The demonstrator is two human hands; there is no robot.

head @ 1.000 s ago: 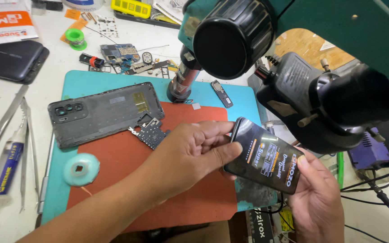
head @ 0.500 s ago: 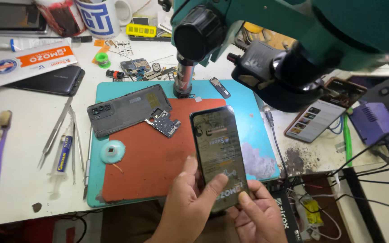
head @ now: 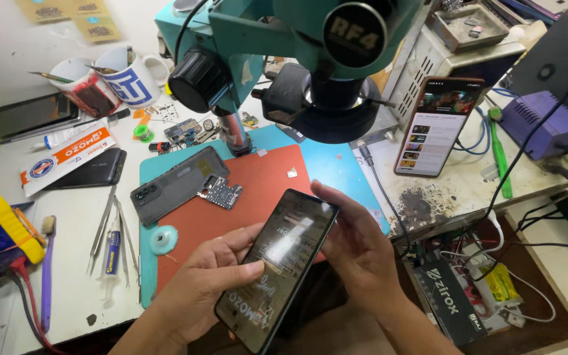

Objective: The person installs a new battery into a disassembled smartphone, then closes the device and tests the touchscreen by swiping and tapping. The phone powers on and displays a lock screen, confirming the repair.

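A dark smartphone (head: pixel 277 266) with a glossy glass face is being held low in the middle of the view, above the front edge of a red-brown work mat (head: pixel 258 190). The glass is reflecting some pale printed shapes. The left hand (head: pixel 208 289) is closing around the phone's left edge, with the thumb lying flat across the glass and the fingers hidden underneath. The right hand (head: pixel 356 246) is cupping the right edge, its fingers curling behind the top corner, so both hands are holding the same phone.

The red-brown mat is lying on a larger turquoise mat (head: pixel 336 167), both looking like soft, matte rubber. On them, behind the phone, a grey phone back cover (head: pixel 179 184) is resting tilted, with a small green circuit board (head: pixel 221 192) touching its lower right corner. A pale round disc (head: pixel 164 239) is sitting near the left edge.

A big teal microscope (head: pixel 284 46) with black knobs is hanging over the mats and is blocking the far part of the bench. To the left, thin metal tweezers (head: pixel 103 227) are lying on the white table (head: pixel 67 276). To the right, a second phone (head: pixel 438 125) with a lit screen is leaning near a purple box (head: pixel 537 121).
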